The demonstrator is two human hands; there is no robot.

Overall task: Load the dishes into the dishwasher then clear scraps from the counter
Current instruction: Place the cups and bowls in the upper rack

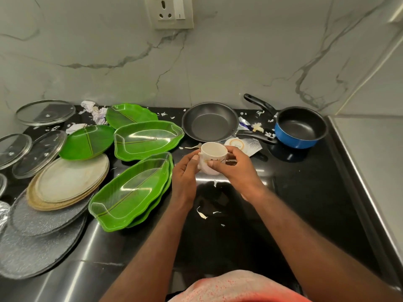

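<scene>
Nearest the lens we see a pale, red-speckled garment (229,286), with both forearms reaching forward from it over the black counter (305,192). Both hands hold the cup (212,159) above the counter, just beside the nearest stack of green leaf-shaped plates (130,192) and in front of the frying pan (210,122). The cup is white and short, with thin dark lines on its wall and a pale, unfilled interior. Its long axis stands close to upright, and the mouth points up, tipped slightly toward us. The left hand (185,171) grips the cup's left side with curled fingers. The right hand (235,168) wraps the right side, its thumb lying across the front wall. White scraps (201,213) lie on the counter below the hands.
</scene>
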